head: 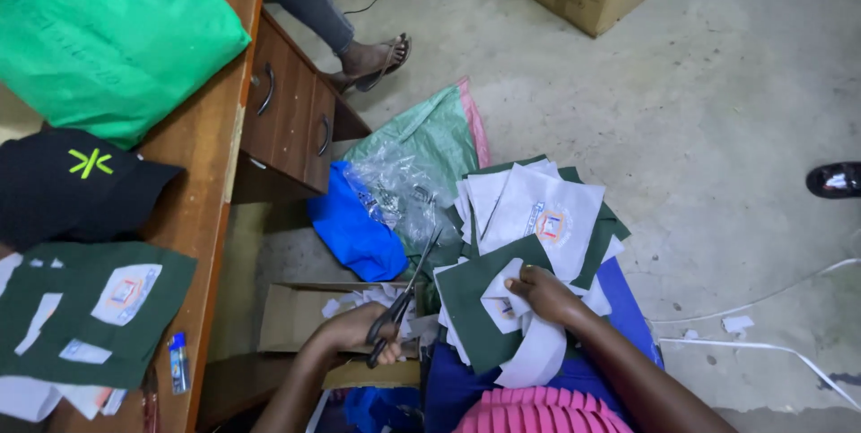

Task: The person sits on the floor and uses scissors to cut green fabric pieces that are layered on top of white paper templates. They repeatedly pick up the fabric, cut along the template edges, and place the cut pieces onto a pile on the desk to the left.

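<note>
The green fabric piece [471,312], with white backing paper [538,352] stuck to it, lies on the person's lap, at the front of a pile of similar green and white patches [547,209]. The right hand [543,294] rests on it, its grip pinching the white paper at the piece's edge between thumb and fingers. Just to the left, the left hand [363,330] has its grip closed through the black handles of a pair of scissors [404,298], whose blades point up and away, slightly parted. Below the scissors sits an open cardboard box [296,312] holding white scraps. Beyond lie a clear plastic bag [399,195] and blue cloth [359,231] on the floor. The wooden bench [211,155] at the left carries more green pieces [85,312], a black cap [72,186] and a green bag [112,34]
</note>
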